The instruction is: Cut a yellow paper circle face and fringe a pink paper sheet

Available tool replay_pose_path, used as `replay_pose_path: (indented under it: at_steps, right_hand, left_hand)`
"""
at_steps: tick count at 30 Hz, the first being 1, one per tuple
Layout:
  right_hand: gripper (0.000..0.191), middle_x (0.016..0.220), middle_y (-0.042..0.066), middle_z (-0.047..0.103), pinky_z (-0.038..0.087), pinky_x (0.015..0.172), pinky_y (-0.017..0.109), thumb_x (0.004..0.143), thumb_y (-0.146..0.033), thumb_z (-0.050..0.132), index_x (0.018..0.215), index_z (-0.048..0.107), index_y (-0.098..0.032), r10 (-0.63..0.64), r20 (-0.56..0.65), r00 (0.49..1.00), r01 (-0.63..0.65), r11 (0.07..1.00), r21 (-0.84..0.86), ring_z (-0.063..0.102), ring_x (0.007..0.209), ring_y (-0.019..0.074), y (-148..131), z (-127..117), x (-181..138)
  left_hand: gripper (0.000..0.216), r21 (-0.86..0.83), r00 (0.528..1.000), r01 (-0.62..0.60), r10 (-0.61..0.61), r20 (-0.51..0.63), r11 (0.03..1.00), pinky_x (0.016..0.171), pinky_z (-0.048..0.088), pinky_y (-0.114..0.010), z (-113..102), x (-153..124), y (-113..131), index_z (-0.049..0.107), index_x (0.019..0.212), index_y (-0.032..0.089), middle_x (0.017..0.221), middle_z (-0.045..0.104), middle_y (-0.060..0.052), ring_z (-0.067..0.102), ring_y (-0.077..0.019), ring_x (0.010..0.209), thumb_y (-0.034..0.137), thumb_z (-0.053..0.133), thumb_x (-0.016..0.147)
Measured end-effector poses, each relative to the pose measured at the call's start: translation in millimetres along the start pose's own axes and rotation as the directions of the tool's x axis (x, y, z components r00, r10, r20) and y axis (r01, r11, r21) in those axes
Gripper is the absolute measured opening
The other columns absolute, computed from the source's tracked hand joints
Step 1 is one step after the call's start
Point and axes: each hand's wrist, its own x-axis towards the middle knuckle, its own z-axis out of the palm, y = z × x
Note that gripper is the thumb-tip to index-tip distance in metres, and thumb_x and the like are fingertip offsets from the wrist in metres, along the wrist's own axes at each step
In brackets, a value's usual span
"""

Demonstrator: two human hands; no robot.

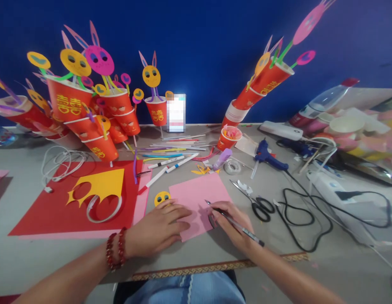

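Observation:
A sheet of pink paper point(197, 190) lies on the table in front of me. My left hand point(161, 226) rests flat on its left edge, fingers stretched out. Just above those fingers is a small yellow paper disc with drawn eyes point(161, 197), partly covered by the hand. My right hand point(230, 221) grips a pen point(243, 229), its tip over the upper middle of the pink sheet. Whether the tip touches the paper I cannot tell. A small dark curved piece beside the right fingers is too hidden to name. Black-handled scissors point(262, 208) lie right of the sheet.
Red paper point(50, 207), yellow cut-out scrap point(109, 181) and a tape ring point(90, 211) lie left. Markers point(181, 163) are behind the sheet. A glue gun point(267, 156) with its cord and a power strip point(351, 207) stand right. Decorated red cups point(67, 101) line the back.

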Motion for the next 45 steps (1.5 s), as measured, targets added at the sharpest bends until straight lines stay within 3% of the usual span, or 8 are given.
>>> replay_pose_path:
  at_steps: [7, 11, 16, 23, 29, 34, 38, 45]
  right_hand:
    - [0.042, 0.112, 0.009, 0.074, 0.049, 0.102, 0.043, 0.094, -0.013, 0.052, 0.134, 0.058, -0.025, -0.360, 0.293, 0.886, 0.410, 0.902, -0.134, 0.067, 0.108, 0.0229, -5.1, -3.8, -21.3]
    - [0.035, 0.088, 0.002, 0.077, 0.057, 0.083, 0.025, 0.101, -0.026, 0.046, 0.135, 0.053, -0.026, -0.383, 0.305, 0.872, 0.367, 0.924, 0.108, 0.071, 0.085, 0.0163, -9.9, -17.6, -47.1]
    - [0.036, 0.116, 0.009, 0.073, 0.051, 0.098, 0.036, 0.099, -0.023, 0.047, 0.134, 0.055, -0.024, -0.177, 0.232, 0.957, 0.219, 0.961, -0.171, 0.064, 0.113, 0.0231, -11.9, -15.5, -31.1]
    - [0.027, 0.083, 0.006, 0.073, 0.055, 0.077, 0.030, 0.096, -0.020, 0.050, 0.118, 0.065, -0.019, -0.408, 0.344, 0.846, 0.431, 0.902, 0.010, 0.067, 0.084, 0.0202, -20.7, -6.8, -31.9]
    - [0.035, 0.094, 0.008, 0.072, 0.053, 0.077, 0.032, 0.098, -0.025, 0.046, 0.130, 0.058, -0.022, -0.251, 0.290, 0.924, 0.237, 0.968, 0.081, 0.065, 0.084, 0.0198, -28.8, -6.6, -32.6]
    - [0.014, 0.076, 0.002, 0.069, 0.047, 0.057, 0.022, 0.083, -0.017, 0.054, 0.092, 0.064, -0.020, 0.104, 0.233, 0.967, -0.137, 0.982, 0.132, 0.061, 0.062, 0.0146, -43.5, 18.0, -8.8]
    - [0.010, 0.064, -0.001, 0.065, 0.041, 0.055, 0.023, 0.076, -0.016, 0.052, 0.072, 0.059, -0.021, 0.036, 0.202, 0.979, -0.064, 0.989, 0.136, 0.056, 0.056, 0.0140, -42.9, 37.9, 5.6]
    - [0.006, 0.058, -0.004, 0.059, 0.036, 0.050, 0.022, 0.075, -0.018, 0.054, 0.071, 0.056, -0.022, 0.006, 0.128, 0.992, -0.014, 0.998, 0.065, 0.050, 0.049, 0.0120, -32.9, 49.0, 6.9]
  left_hand:
    - [0.030, 0.018, 0.996, -0.010, 0.012, -0.088, 1.000, 0.114, 0.033, -0.048, 4.4, -1.1, -5.0, 0.061, 0.115, 0.024, 0.135, 0.054, -0.012, 0.047, -0.0262, 0.129, 0.012, 0.051, 0.090]
    - [0.039, 0.015, 0.996, 0.000, 0.001, -0.094, 1.000, 0.109, 0.039, -0.047, 4.8, -2.8, -6.3, 0.061, 0.119, 0.026, 0.131, 0.053, -0.011, 0.044, -0.0292, 0.130, 0.008, 0.053, 0.086]
    - [0.022, -0.039, 0.996, 0.021, -0.025, -0.088, 0.999, 0.108, 0.041, -0.042, -2.6, -0.6, -4.6, 0.060, 0.111, 0.020, 0.125, 0.057, -0.012, 0.049, -0.0250, 0.124, 0.013, 0.045, 0.096]
    - [0.011, -0.058, 0.991, 0.049, -0.056, -0.125, 0.997, 0.109, 0.040, -0.042, 5.9, -1.8, -8.3, 0.057, 0.105, 0.021, 0.125, 0.058, -0.009, 0.050, -0.0247, 0.123, 0.022, 0.055, 0.095]
    - [0.013, -0.105, 0.980, 0.124, -0.138, -0.141, 0.987, 0.103, 0.043, -0.041, 11.3, -2.0, -7.3, 0.055, 0.101, 0.021, 0.125, 0.055, -0.009, 0.050, -0.0252, 0.120, 0.021, 0.061, 0.090]
    - [0.016, -0.138, 0.978, 0.127, -0.147, -0.148, 0.982, 0.100, 0.043, -0.040, 7.8, -0.4, -6.1, 0.054, 0.101, 0.021, 0.122, 0.055, -0.009, 0.050, -0.0252, 0.117, 0.017, 0.062, 0.087]
    - [0.011, -0.164, 0.977, 0.110, -0.137, -0.161, 0.980, 0.099, 0.043, -0.038, 5.0, 0.6, -6.3, 0.054, 0.098, 0.021, 0.119, 0.056, -0.008, 0.051, -0.0231, 0.115, 0.013, 0.052, 0.092]
    - [0.011, -0.156, 0.976, 0.101, -0.129, -0.175, 0.982, 0.101, 0.044, -0.038, 2.7, 2.3, -5.8, 0.054, 0.099, 0.020, 0.117, 0.057, -0.009, 0.052, -0.0224, 0.114, 0.012, 0.048, 0.095]
